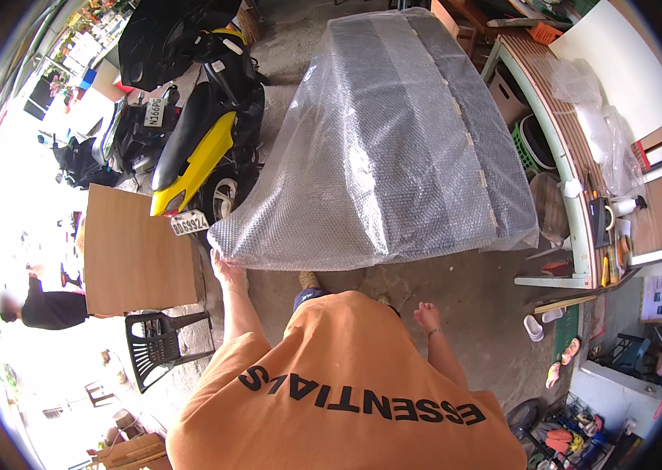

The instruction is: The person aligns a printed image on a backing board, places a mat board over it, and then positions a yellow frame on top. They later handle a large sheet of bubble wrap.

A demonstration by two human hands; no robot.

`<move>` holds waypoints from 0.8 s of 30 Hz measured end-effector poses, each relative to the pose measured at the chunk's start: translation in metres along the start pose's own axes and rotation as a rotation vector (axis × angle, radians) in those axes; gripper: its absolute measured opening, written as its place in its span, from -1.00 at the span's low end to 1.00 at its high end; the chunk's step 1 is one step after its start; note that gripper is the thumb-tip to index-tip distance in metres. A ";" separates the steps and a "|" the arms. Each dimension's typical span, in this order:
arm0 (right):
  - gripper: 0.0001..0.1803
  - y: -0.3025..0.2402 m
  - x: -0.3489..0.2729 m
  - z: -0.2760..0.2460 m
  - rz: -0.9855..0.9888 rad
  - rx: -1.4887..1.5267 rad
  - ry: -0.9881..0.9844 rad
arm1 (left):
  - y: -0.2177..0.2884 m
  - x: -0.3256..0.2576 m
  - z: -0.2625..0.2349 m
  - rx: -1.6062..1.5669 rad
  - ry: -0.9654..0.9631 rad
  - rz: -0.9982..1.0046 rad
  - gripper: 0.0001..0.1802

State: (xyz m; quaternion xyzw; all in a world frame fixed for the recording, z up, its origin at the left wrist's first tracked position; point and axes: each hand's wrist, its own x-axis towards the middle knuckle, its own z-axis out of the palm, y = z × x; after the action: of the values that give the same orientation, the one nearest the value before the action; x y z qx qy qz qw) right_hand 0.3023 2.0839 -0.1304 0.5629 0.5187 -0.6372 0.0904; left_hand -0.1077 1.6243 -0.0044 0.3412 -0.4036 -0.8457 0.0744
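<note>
A wide sheet of clear bubble wrap (394, 149) spreads out in front of me, draped over a large flat-topped piece whose kind I cannot make out beneath it. At the sheet's near left corner, my left hand (227, 270) has its fingers closed on the edge, pulling the corner out to the left. My right hand (427, 316) hangs apart from the wrap, below its near edge, with the fingers curled in and nothing visible in them.
To the left stand a yellow and black scooter (198, 157), a wooden board (135, 258) and a dark plastic chair (160, 348). A person (53, 308) is beyond the board. A slatted workbench (554, 117) with tools runs along the right. Slippers (533, 327) lie on the floor there.
</note>
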 end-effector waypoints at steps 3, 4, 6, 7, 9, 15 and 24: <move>-0.75 0.007 0.007 0.003 -0.023 -0.119 -0.016 | 0.015 -0.002 0.002 0.081 0.010 0.171 -0.60; -0.75 0.009 0.008 0.005 -0.027 -0.171 -0.027 | 0.023 -0.001 0.002 0.066 0.011 0.208 -0.59; -0.75 0.013 0.009 0.013 -0.045 -0.180 -0.035 | 0.040 -0.022 0.019 0.007 -0.025 0.286 -0.56; -0.75 0.015 0.010 0.017 -0.053 -0.183 -0.039 | 0.044 0.001 0.003 0.025 -0.018 0.306 -0.60; -0.74 0.029 0.021 0.010 -0.078 -0.227 -0.002 | 0.033 -0.030 0.040 0.081 -0.025 0.339 -0.65; -0.76 0.045 0.020 0.043 -0.135 -0.178 -0.078 | 0.051 0.000 0.000 0.160 -0.026 0.389 -0.76; -0.77 0.051 -0.025 0.024 -0.054 -0.166 -0.049 | 0.006 0.036 -0.061 0.348 0.098 0.142 -0.56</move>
State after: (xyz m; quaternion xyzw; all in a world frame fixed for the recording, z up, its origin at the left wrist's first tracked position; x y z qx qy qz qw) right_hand 0.3317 2.0311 -0.1430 0.5233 0.5823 -0.6079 0.1321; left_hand -0.0966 1.5675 -0.0455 0.3606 -0.5627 -0.7380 0.0934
